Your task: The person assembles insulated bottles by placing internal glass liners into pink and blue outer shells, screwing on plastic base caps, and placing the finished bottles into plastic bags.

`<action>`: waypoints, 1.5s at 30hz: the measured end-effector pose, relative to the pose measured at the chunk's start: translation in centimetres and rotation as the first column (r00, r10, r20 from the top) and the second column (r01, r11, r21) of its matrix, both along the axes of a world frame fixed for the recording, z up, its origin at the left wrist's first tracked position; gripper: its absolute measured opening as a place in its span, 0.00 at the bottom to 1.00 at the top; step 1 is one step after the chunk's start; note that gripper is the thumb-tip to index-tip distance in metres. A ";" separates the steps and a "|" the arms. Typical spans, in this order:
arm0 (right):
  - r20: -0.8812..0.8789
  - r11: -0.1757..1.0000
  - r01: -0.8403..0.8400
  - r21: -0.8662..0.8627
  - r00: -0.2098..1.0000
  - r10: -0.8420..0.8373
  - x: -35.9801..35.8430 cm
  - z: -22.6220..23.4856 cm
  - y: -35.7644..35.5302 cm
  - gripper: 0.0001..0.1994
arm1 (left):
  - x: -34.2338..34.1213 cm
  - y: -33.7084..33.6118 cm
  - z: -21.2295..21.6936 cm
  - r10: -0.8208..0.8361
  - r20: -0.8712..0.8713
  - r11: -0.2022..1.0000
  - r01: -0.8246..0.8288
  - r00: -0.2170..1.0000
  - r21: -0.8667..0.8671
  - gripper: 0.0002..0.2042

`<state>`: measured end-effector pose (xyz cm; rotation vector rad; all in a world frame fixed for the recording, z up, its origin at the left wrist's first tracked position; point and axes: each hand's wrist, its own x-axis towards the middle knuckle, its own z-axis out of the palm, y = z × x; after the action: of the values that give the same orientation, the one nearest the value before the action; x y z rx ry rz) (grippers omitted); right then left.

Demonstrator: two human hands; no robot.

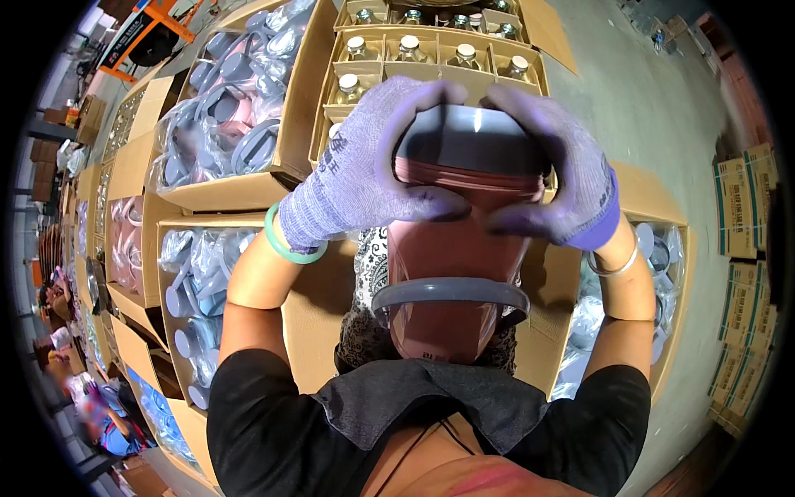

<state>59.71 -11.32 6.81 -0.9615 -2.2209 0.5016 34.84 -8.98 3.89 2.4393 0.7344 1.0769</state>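
Observation:
A large pink see-through pitcher (455,250) stands in front of my body, its base toward me. Its dark grey lid (472,142) is at the far end, above a threaded pink neck. A grey handle (451,290) arches across the lower body. My left hand (364,170), in a purple knit glove, curls around the left side of the lid and neck. From the right, my gloved right hand (571,170) wraps the same end, thumb on the pink body below the lid. Both hands are closed on it. Whether the lid is fully seated cannot be seen.
Beyond the hands is a divided carton (439,40) of white-capped glass bottles. An open box (224,195) of bagged grey and pink pitcher parts stands at upper left. More open boxes (211,222) flank both forearms. Stacked printed cartons (745,203) stand far right; another person (116,418) is far left.

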 end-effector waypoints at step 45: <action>-0.483 0.913 -0.283 -0.294 0.868 0.114 1.6 -0.3 2.9 0.22 | 3.0 2.8 -3.9 0.348 0.785 0.292 0.736 0.513 -0.611 0.35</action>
<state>61.30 -8.42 6.55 -0.6863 -1.8317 1.1397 37.82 -6.16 0.00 0.6780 0.3720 1.0271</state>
